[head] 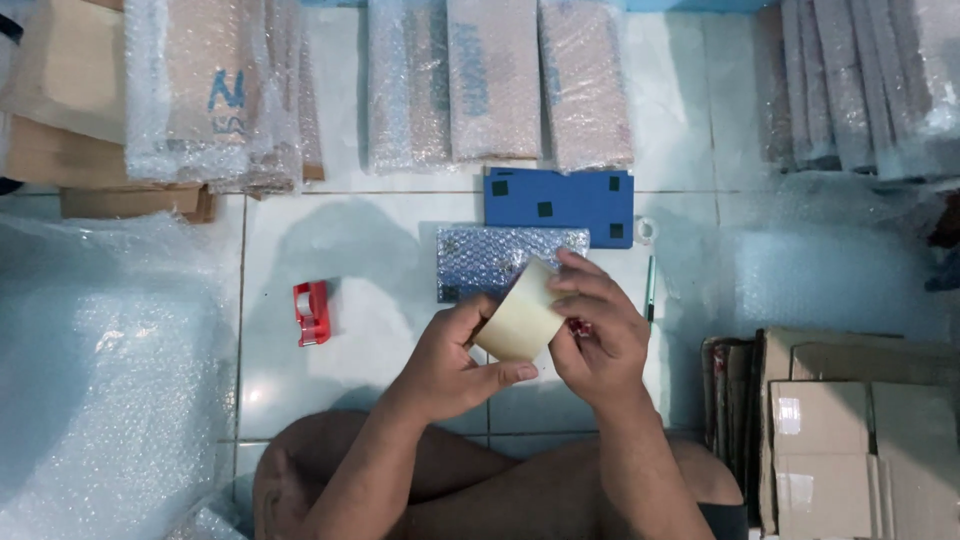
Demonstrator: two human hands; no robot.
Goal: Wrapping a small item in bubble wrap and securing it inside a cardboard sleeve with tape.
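Hands: left hand and right hand both grip tape roll, picking at its edge.
Done: parcel bubble-wrapped.
Left: taping; dispenser untouched.

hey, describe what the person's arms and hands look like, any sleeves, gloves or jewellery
Both forearms are bare to the frame edge, with no sleeves showing. The left hand and right hand wear no gloves, and no rings, watch or bracelet can be seen. Fingernails look short and unpainted.

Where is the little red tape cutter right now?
In the head view, the small red plastic tape dispenser lies on the white tiled floor, left of the left hand, between the big bubble-wrap sheet and the bubble-wrapped packet.
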